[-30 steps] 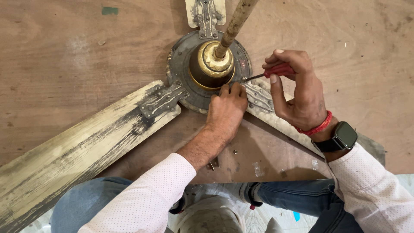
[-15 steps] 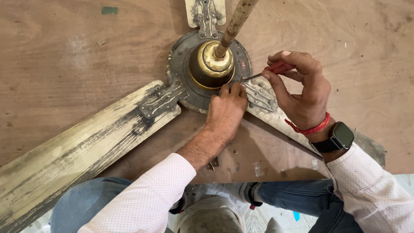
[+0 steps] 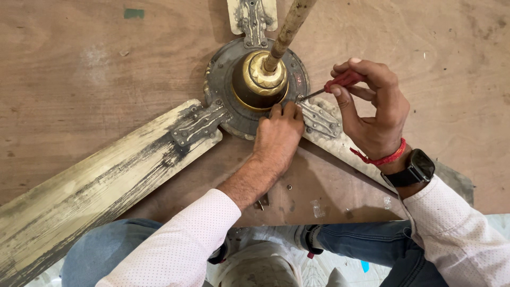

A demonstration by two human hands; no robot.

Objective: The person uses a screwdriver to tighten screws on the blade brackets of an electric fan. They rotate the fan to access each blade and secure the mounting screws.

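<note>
From the head camera, looking straight down: an old ceiling fan (image 3: 249, 85) lies on a brown wooden surface (image 3: 79, 69), its round dark motor housing near the top middle, with a brass-coloured cup (image 3: 259, 79) at its centre and a worn rod (image 3: 289, 29) rising out of that toward the camera. One pale, scuffed blade (image 3: 95, 180) runs off to the lower left, a second blade (image 3: 345, 146) angles down to the right under the right arm, and a short stub of a third blade (image 3: 252, 13) shows at the top edge.

The left hand (image 3: 277, 135) rests on the housing's near rim, fingers curled together with their tips pressed against the base of the brass cup. The right hand (image 3: 372, 111) pinches a red-handled screwdriver (image 3: 332, 87) between thumb and fingertips, the other fingers arched above it; the metal tip meets the housing right where the right blade's bracket (image 3: 319, 119) joins it, just beside the left fingertips. A dark watch (image 3: 414, 169) and a red thread (image 3: 385, 158) sit on the right wrist. Below, the knees in blue jeans (image 3: 372, 247) frame the bottom, and a few small bits (image 3: 289, 187) lie on the surface between them.
</note>
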